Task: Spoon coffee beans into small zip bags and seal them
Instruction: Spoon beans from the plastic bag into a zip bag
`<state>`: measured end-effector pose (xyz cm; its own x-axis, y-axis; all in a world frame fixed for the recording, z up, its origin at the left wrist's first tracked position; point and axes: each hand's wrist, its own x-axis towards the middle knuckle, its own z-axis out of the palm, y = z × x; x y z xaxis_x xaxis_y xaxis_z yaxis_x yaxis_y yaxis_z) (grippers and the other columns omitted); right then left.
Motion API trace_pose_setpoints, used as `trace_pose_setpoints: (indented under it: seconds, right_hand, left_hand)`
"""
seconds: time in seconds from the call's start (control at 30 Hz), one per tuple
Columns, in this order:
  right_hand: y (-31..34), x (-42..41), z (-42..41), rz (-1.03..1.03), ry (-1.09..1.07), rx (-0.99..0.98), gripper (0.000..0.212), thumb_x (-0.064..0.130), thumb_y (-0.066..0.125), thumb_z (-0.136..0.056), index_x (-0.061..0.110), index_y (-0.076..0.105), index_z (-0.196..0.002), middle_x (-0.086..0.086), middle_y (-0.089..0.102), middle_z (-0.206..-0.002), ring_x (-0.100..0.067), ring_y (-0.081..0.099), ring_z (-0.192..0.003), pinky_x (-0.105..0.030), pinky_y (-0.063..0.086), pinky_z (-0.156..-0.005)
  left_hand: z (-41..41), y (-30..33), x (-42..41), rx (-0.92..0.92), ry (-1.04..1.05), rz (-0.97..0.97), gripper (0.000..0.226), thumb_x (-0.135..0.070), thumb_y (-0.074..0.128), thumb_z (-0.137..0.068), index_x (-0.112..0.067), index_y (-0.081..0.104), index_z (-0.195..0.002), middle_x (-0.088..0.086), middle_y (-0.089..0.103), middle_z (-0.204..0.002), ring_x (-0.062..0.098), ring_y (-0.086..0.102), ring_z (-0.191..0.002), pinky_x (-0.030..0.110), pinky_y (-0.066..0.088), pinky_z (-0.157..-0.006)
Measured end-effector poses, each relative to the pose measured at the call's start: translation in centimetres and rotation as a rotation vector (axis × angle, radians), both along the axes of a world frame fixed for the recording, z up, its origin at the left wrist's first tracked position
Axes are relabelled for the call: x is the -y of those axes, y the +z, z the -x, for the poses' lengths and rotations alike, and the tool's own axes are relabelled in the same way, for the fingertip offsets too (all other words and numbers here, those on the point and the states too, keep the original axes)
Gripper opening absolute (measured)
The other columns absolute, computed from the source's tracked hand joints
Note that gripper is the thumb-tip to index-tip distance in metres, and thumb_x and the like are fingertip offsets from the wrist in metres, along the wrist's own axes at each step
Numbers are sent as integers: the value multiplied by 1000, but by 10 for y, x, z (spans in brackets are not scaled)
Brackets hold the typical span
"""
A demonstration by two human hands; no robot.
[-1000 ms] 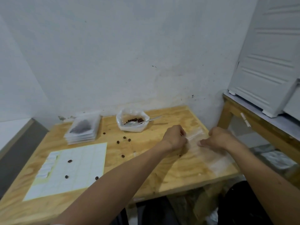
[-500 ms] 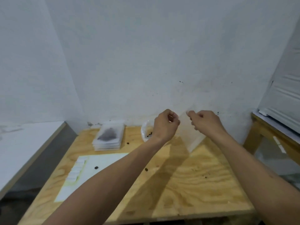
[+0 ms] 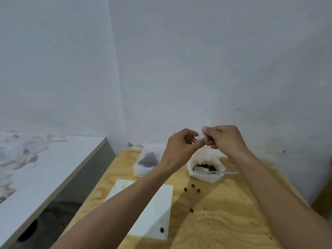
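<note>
A pale wall (image 3: 197, 60) fills most of the view, meeting in a corner to my left. Below it is a light plywood tabletop (image 3: 224, 218), with a white marbled counter (image 3: 36, 177) beside it on the left.

My two bare forearms reach forward over the tabletop. My left hand (image 3: 181, 146) and right hand (image 3: 224, 139) are raised above the tabletop, close together and nearly touching. Both are curled narrow, thumb against fingers, pinching the top edge of a small clear zip bag (image 3: 204, 151), which hangs down between them; it is blurred and hard to make out, and I cannot tell whether it is sealed.

On the tabletop, a white sheet of labels (image 3: 158, 212) lies under my left forearm, with one bean on it. Near the wall sits a stack of flat bags (image 3: 147, 162), the top one showing something dark inside. Just right of it is a white container (image 3: 206, 175) holding coffee beans (image 3: 204, 166), with a spoon (image 3: 212, 171) resting in it, handle pointing right. A few loose beans (image 3: 192, 187) lie scattered in front of the container.
</note>
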<state>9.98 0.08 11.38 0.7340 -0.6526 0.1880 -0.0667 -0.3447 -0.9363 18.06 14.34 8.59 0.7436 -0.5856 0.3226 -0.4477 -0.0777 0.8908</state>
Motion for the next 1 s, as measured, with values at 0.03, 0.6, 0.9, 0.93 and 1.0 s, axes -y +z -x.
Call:
trace_pose_setpoints:
  seconds: [0.03, 0.6, 0.9, 0.93, 1.0]
  right_hand:
    - [-2, -1, -2, 3, 15, 4, 29, 33, 72, -94, 8, 77, -82, -1, 76, -68, -9, 68, -63, -23, 54, -65]
    - [-28, 8, 8, 25, 234, -100, 24, 13, 59, -103, 1, 66, -84, -11, 75, -84, -20, 72, -78, -34, 61, -81]
    - [-29, -2, 7, -3, 140, -157, 25, 11, 54, -99, 5, 52, -75, -18, 77, -85, -26, 78, -72, -36, 61, -73]
    - [-27, -3, 6, 7, 99, -154, 24, 11, 57, -97, 6, 51, -75, -18, 77, -83, -25, 78, -69, -33, 60, -70]
    - [-24, -3, 4, 11, 12, -133, 20, 14, 62, -92, 5, 51, -76, -17, 77, -82, -22, 78, -65, -32, 58, -67]
  left_hand:
    - [-3, -1, -1, -21, -7, -7, 37, -46, 81, -85, -19, 73, -108, -7, 73, -95, 1, 66, -85, 18, 54, -78]
    - [-7, -22, 8, -7, -51, -45, 13, -13, 65, -94, -7, 76, -92, 7, 76, -70, 26, 74, -67, 45, 63, -72]
    - [-1, -12, 7, -239, 144, 121, 15, -1, 57, -90, 4, 68, -82, 14, 73, -64, 27, 75, -62, 40, 65, -69]
    - [-3, -12, 6, -198, 145, 107, 15, -3, 58, -90, 2, 69, -83, 14, 73, -65, 26, 75, -62, 39, 65, -69]
    - [-4, -15, 5, -54, 111, 69, 15, -10, 61, -92, -4, 71, -83, 9, 74, -66, 20, 74, -60, 41, 64, -69]
